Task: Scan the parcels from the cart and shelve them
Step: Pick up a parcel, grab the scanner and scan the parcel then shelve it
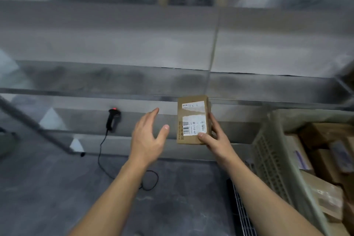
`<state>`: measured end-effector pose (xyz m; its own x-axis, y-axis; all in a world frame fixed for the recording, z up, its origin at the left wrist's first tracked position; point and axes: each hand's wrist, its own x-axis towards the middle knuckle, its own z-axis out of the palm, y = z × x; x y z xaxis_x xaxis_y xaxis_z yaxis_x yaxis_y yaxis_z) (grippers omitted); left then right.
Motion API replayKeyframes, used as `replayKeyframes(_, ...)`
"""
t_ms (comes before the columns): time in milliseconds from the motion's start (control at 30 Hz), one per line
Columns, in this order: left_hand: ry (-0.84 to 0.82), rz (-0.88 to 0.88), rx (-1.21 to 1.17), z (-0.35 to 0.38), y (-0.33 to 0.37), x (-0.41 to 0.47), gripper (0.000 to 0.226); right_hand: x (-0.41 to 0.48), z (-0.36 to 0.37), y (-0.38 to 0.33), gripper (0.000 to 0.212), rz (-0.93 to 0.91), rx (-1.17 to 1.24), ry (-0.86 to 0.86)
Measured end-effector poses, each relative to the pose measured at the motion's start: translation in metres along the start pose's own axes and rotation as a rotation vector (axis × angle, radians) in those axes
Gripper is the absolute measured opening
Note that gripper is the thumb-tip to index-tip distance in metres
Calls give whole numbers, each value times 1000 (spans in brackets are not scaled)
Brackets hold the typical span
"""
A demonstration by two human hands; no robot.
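Note:
A small brown cardboard parcel with white barcode labels is held upright in front of the shelving. My right hand grips its lower right side, thumb on the label. To the left of the parcel, my left hand is spread and holds nothing, a short gap away from the box. A black handheld scanner with a red light lies on a lower shelf further left, its cable trailing down to the floor. The shelves are blurred by motion.
A beige slotted plastic basket on the cart at the right holds several more brown and wrapped parcels. A wire cart edge shows below it. Grey concrete floor lies underneath. A metal shelf post slants at the left.

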<state>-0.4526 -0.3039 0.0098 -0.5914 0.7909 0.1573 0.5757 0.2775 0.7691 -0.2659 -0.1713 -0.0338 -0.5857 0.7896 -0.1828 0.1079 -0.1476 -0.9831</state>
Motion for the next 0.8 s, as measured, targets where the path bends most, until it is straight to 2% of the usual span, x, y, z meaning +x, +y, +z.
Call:
replayKeyframes(267, 27, -135, -4, -102, -107, 4, 82, 22, 140, 12, 79, 57, 41, -59)
replayKeyframes(400, 32, -171, 17, -135, -144, 8, 73, 30, 189, 21, 78, 84, 60, -65)
replayKeyframes(533, 8, -212, 45, -150, -175, 15, 73, 40, 221, 28, 73, 106, 56, -60)
replayKeyframes(633, 0, -253, 45, -151, -194, 25, 83, 53, 235, 40, 68, 109, 62, -72)
replayKeyframes(800, -20, -331, 43, -140, -223, 47, 66, 81, 251, 58, 61, 120, 64, -102)
